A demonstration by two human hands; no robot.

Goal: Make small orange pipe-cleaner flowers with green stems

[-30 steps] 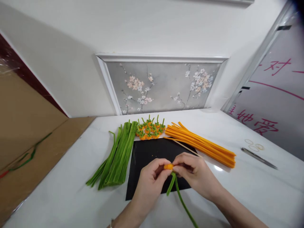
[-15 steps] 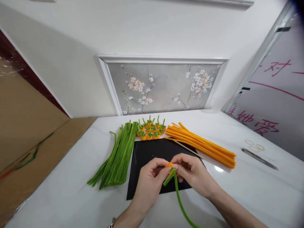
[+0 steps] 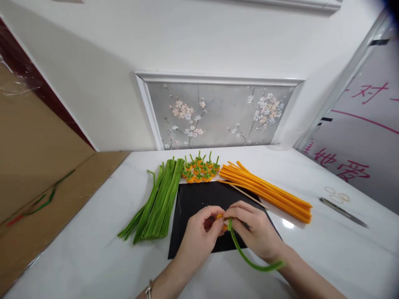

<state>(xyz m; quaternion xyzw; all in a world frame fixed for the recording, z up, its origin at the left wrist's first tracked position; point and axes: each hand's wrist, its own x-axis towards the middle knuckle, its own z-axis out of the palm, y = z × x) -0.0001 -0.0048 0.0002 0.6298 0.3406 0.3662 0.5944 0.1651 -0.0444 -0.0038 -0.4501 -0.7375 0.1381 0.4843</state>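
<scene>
Between the fingertips of my left hand (image 3: 202, 226) is a small orange pipe-cleaner piece (image 3: 225, 227), mostly covered by the fingers. My right hand (image 3: 254, 228) pinches a green pipe cleaner (image 3: 249, 259) against that piece. The green stem's long tail curves down and right, its end near my right wrist. Both hands are closed, over a black mat (image 3: 199, 197). Behind the mat stand several finished orange-and-green pipe-cleaner pieces (image 3: 199, 168), each with an upright green stem.
Left of the mat lies a bundle of green pipe cleaners (image 3: 162, 203); to the right, a bundle of orange ones (image 3: 268, 189). A thin wooden stick (image 3: 247, 195) crosses the mat's edge. Farther right are tweezers (image 3: 343, 211) and rubber bands (image 3: 336, 196). Cardboard (image 3: 68, 207) borders the left side.
The green tail has swung from hanging downward to curving right towards my right wrist. My right fingers have closed over the green pipe cleaner's short end. The view has shifted slightly.
</scene>
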